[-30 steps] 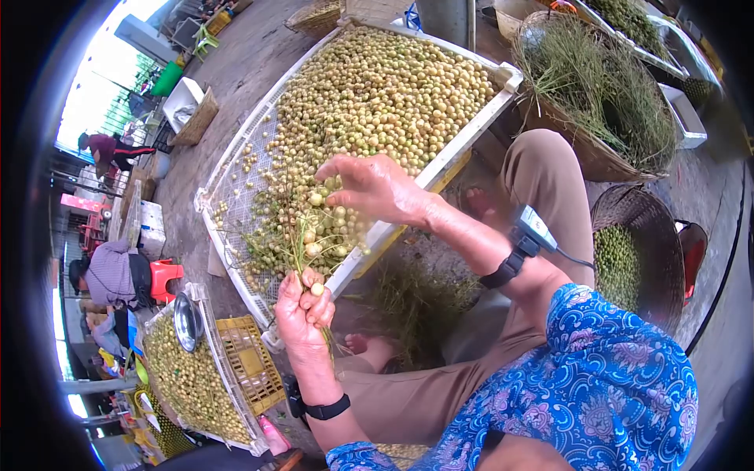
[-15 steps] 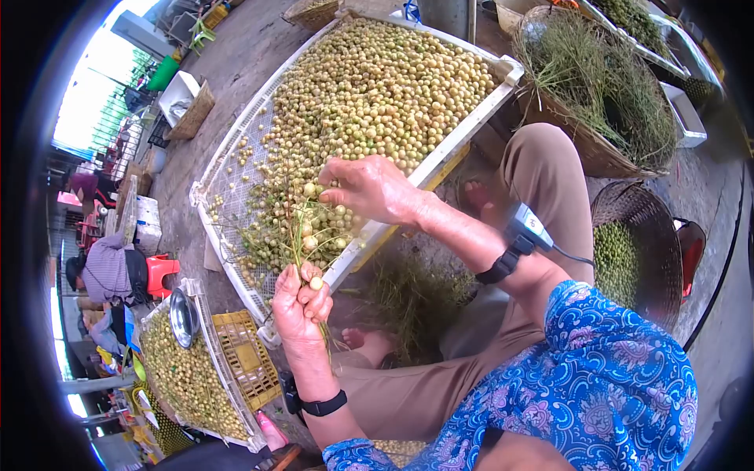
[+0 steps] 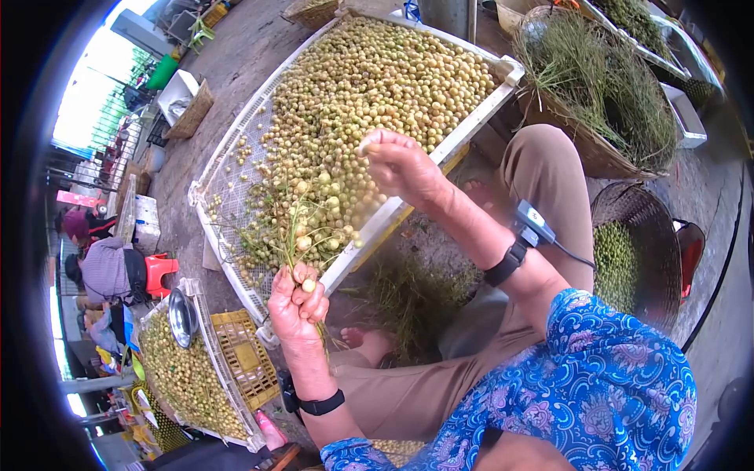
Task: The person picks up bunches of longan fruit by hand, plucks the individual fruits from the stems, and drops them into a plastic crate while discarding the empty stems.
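Observation:
My left hand [image 3: 300,306] is closed around a bunch of thin green fruit stems [image 3: 292,239]. Several round, pale yellow-green fruits hang from the stalks, one of them against my fingers. Stem ends poke out below the fist. Up and to the right, my right hand [image 3: 400,165] hovers above the near edge of the white mesh tray [image 3: 452,157], its thumb and fingertips pinched together. A pale spot shows at the fingertips, too small to tell what it is. Beneath both hands, a heap of loose small round fruits [image 3: 377,78] covers much of the tray.
A wicker basket of stripped stems [image 3: 589,86] stands at the upper right, above a dark basket of green fruits [image 3: 616,267]. Cut stems [image 3: 416,302] lie between my legs. At lower left are another fruit-filled tray [image 3: 184,369] and a yellow crate [image 3: 243,357]. Other people [image 3: 110,271] sit far left.
My right hand has left the bunch and moved up and right, its fingers now pinched. My left hand keeps its hold on the stems, slightly lower left.

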The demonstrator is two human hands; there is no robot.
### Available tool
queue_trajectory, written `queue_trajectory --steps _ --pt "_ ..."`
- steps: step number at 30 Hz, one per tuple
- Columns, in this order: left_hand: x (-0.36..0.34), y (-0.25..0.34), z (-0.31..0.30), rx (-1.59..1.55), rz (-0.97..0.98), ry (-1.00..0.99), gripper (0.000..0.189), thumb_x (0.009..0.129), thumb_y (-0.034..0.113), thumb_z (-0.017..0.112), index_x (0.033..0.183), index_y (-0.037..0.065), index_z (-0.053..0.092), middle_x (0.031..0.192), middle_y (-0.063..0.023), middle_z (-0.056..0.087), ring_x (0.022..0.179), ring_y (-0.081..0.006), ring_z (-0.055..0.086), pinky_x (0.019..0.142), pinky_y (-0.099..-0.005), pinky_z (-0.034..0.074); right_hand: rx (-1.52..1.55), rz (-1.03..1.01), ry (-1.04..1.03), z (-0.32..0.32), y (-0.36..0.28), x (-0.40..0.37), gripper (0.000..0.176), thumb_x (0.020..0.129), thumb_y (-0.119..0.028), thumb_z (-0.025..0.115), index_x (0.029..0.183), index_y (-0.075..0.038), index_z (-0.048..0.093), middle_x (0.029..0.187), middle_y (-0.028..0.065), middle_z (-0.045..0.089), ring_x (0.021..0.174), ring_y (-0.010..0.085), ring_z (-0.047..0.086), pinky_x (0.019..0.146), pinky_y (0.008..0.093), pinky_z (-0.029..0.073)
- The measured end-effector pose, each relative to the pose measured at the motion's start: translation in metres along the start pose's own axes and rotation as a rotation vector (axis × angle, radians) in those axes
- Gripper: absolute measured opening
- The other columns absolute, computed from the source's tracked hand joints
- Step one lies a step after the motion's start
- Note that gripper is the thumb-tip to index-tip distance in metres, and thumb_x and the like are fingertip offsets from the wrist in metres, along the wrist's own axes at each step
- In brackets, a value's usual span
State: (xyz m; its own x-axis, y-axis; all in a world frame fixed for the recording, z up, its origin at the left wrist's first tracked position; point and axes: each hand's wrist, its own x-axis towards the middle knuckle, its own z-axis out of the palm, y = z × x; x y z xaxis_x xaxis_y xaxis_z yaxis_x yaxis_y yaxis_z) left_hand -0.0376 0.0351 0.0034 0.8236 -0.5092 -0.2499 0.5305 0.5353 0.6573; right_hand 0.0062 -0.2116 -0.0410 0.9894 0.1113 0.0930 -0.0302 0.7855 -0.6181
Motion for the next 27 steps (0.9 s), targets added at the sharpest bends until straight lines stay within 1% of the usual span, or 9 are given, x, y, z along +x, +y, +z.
queue_trajectory --steps 1,2,6,9,11,12,20,24,27 --pt "-0.001 0.000 -0.001 0.003 0.024 -0.019 0.020 0.086 0.022 0.047 0.075 0.005 0.047 0.053 0.0026 0.034 0.034 -0.0043 0.023 0.028 -0.0187 0.016 0.134 -0.029 -0.049 -0.005 0.006 -0.001 0.011 0.080 -0.014 0.050 0.084 -0.004 0.052 0.061 -0.0004 0.048 0.038 0.0031 0.030 0.030 0.0169 0.019" --pt "-0.001 0.001 -0.002 0.010 0.044 -0.037 0.019 0.086 0.021 0.047 0.074 0.006 0.047 0.054 0.0028 0.034 0.034 -0.0042 0.023 0.028 -0.0188 0.015 0.138 -0.034 -0.053 -0.002 0.006 -0.004 0.011 0.080 -0.014 0.050 0.084 -0.004 0.052 0.061 -0.0004 0.048 0.038 0.0031 0.030 0.030 0.0169 0.019" --pt "-0.002 0.002 -0.007 -0.041 0.022 -0.116 0.022 0.087 0.024 0.045 0.073 0.009 0.038 0.051 0.0029 0.031 0.032 -0.0038 0.021 0.027 -0.0195 0.016 -0.117 0.050 0.060 0.006 0.010 -0.006 0.023 0.083 -0.024 0.049 0.088 -0.002 0.054 0.066 0.0017 0.052 0.038 0.0034 0.033 0.030 0.0172 0.019" --pt "-0.002 0.002 -0.013 -0.104 -0.006 -0.200 0.020 0.086 0.022 0.048 0.073 0.008 0.041 0.054 0.0016 0.035 0.033 -0.0043 0.022 0.028 -0.0200 0.016 -0.244 0.064 0.115 0.008 0.015 -0.006 0.023 0.084 -0.026 0.049 0.092 -0.006 0.057 0.065 -0.0024 0.050 0.044 0.0019 0.037 0.036 0.0150 0.028" --pt "-0.003 0.000 -0.015 -0.122 -0.018 -0.251 0.019 0.084 0.021 0.050 0.073 0.006 0.044 0.056 0.0009 0.038 0.034 -0.0048 0.024 0.029 -0.0195 0.016 -0.189 0.032 0.143 0.007 0.021 -0.003 0.024 0.084 -0.025 0.050 0.092 -0.004 0.054 0.062 -0.0004 0.050 0.038 0.0035 0.031 0.031 0.0176 0.018" --pt "-0.003 -0.001 -0.016 -0.144 -0.020 -0.271 0.019 0.084 0.021 0.050 0.074 0.006 0.044 0.057 0.0005 0.039 0.034 -0.0049 0.025 0.029 -0.0195 0.016 -0.187 0.031 0.144 0.006 0.023 -0.003 0.024 0.084 -0.025 0.050 0.092 -0.004 0.054 0.062 -0.0004 0.050 0.038 0.0035 0.031 0.031 0.0176 0.018" --pt "0.000 -0.001 -0.017 -0.162 -0.027 -0.288 0.018 0.084 0.019 0.049 0.075 0.004 0.044 0.057 0.0005 0.038 0.035 -0.0047 0.025 0.029 -0.0195 0.017 0.083 0.136 -0.100 0.012 0.025 0.003 0.016 0.086 -0.019 0.047 0.090 -0.005 0.053 0.062 -0.0008 0.049 0.039 0.0022 0.031 0.031 0.0153 0.020" --pt "-0.001 -0.002 -0.012 -0.163 -0.011 -0.190 0.020 0.086 0.019 0.046 0.074 0.003 0.045 0.055 0.0010 0.034 0.035 -0.0046 0.024 0.029 -0.0192 0.016 0.031 0.014 0.178 0.009 0.027 0.012 0.010 0.083 -0.016 0.053 0.080 -0.006 0.052 0.059 -0.0006 0.051 0.038 0.0022 0.033 0.030 0.0151 0.022" --pt "0.003 -0.007 -0.010 -0.136 -0.084 -0.161 0.023 0.088 0.020 0.044 0.072 0.003 0.044 0.055 0.0006 0.034 0.035 -0.0043 0.024 0.028 -0.0187 0.016 -0.306 -0.178 0.402 0.007 0.014 0.014 0.013 0.083 -0.016 0.053 0.072 -0.010 0.049 0.056 -0.0013 0.050 0.037 0.0030 0.034 0.030 0.0161 0.026"
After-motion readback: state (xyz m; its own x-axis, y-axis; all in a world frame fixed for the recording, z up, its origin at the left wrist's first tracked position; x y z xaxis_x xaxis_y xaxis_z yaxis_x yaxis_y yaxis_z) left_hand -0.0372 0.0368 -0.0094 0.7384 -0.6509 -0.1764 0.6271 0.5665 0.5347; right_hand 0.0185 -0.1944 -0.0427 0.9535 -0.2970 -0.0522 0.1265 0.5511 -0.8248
